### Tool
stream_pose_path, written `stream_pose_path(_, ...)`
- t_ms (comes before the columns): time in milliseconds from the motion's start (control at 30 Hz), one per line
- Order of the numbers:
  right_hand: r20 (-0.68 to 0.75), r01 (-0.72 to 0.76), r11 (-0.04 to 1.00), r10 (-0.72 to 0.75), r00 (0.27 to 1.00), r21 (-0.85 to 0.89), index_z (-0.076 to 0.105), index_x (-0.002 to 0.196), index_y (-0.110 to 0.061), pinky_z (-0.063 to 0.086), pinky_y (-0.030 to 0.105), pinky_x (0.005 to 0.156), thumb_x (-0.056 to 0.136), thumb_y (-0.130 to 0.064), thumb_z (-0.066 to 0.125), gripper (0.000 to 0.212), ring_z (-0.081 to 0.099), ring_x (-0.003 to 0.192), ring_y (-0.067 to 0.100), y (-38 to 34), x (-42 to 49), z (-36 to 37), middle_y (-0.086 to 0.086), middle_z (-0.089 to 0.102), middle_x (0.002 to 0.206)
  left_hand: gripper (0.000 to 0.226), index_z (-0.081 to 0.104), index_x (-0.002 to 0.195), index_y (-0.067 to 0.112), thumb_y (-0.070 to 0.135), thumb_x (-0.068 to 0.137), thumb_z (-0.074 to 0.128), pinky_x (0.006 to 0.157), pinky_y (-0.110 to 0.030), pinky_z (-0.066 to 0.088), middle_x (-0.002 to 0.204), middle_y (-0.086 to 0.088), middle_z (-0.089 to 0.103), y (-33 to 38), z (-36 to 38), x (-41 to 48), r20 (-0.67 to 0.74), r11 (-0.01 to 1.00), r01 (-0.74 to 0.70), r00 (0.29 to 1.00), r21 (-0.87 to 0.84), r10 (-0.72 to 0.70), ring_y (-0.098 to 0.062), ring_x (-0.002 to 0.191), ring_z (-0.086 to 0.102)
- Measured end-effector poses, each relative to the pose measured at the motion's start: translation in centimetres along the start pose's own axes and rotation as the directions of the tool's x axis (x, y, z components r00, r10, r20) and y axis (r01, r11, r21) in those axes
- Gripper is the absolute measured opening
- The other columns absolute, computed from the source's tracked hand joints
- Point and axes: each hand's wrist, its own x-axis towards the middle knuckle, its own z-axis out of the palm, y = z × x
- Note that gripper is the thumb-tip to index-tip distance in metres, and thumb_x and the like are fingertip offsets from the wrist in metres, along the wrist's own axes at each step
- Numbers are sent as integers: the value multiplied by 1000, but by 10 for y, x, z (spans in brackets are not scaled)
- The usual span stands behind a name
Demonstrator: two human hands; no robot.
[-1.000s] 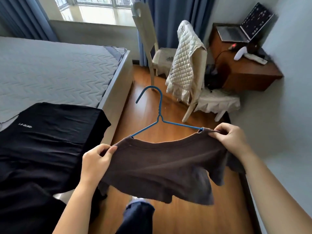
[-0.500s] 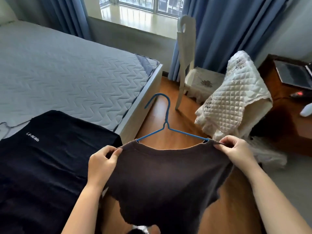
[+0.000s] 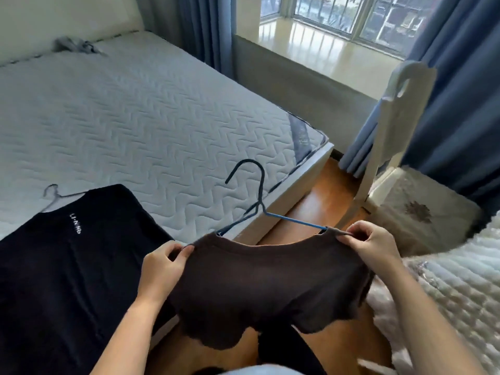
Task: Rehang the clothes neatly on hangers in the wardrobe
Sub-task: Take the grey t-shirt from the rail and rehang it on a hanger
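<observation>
A dark brown T-shirt [image 3: 259, 288] hangs on a blue wire hanger [image 3: 259, 196] in front of me, above the floor beside the bed. My left hand [image 3: 162, 269] pinches the shirt's left shoulder. At the right shoulder, my right hand [image 3: 370, 247] pinches the fabric where the hanger's arm enters it. The hook points up and away from me. A black T-shirt [image 3: 70, 272] with small white lettering lies flat on the bed corner at my left, with a grey wire hanger [image 3: 55, 194] sticking out of its neck. No wardrobe is in view.
The white quilted mattress [image 3: 135, 109] fills the left. A white chair [image 3: 389, 147] with a cushion stands right of the bed. A cream quilted cover [image 3: 460, 280] lies at the far right. Blue curtains [image 3: 460, 104] flank the window. Grey cloth [image 3: 73, 46] lies near the headboard.
My view has swung left toward the bed; the desk and laptop have left the frame. Both hands keep their pinch on the brown shirt's shoulders, and the shirt now hangs nearer the bed.
</observation>
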Motion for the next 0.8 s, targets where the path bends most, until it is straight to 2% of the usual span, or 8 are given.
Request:
stream_pose_path(100,109,66,996,-60,992,-53,55,56,-29,37,12,57,71,-18,75,28,52,59,8,-8,69,-10,-7,57,54,18,66,66,16,26,80,68,57,-18,40,64,2,65,27,16,25,-95,999,32,995,40,-28,-10,66,58)
stream_pose_path(233,258,158,980,-122,958,-122,53,59,-32,38,21,59,75,-20,72,28,53,71,20,-38,157,2,-7,57,65,19,63,64,16,26,79,69,57,-23,40,62,2,64,45,27,49,-214,991,129,970,35,-119,-12,64,58)
stream_pose_path(367,442,285,944,-187,878,-168,59,69,-19,38,22,57,76,-28,71,16,55,68,17,-79,224,48,-5,60,66,22,58,60,24,22,77,72,58,-25,40,62,3,65,32,19,71,-355,968,248,909,45,-217,-14,60,58)
stream_pose_path(467,515,347,915,-200,834,-206,62,80,-9,37,23,55,77,-27,70,20,55,70,21,-105,264,83,0,61,69,22,58,59,23,20,76,72,59,-15,40,62,6,64,19,14,102,-394,949,314,876,32,-277,-11,63,59)
stream_pose_path(533,534,363,901,-191,824,-238,62,81,-7,37,28,55,78,-26,70,21,55,69,22,-117,288,103,4,62,72,21,60,59,19,19,76,73,59,-6,39,62,7,64,10,13,126,-386,938,347,864,-9,-323,-8,65,59)
stream_pose_path(600,573,381,883,-168,802,-275,61,79,-10,37,24,55,79,-25,69,17,55,71,22,-130,312,120,5,62,74,21,60,59,19,19,76,72,59,-4,39,62,7,64,2,13,146,-368,919,393,849,-41,-379,-7,66,60)
stream_pose_path(667,631,407,864,-143,762,-296,60,74,-15,37,21,55,80,-24,68,14,54,72,22,-145,338,140,4,61,74,23,58,59,19,21,77,71,57,-10,40,60,5,64,-7,13,162,-364,896,442,826,-53,-429,-9,64,60)
stream_pose_path(800,730,520,787,-134,670,-332,47,63,-32,36,30,65,85,-22,61,29,51,77,22,-172,381,193,0,55,76,27,54,58,21,28,80,68,56,-32,43,57,2,62,-31,8,201,-377,844,536,776,-26,-505,-19,60,58)
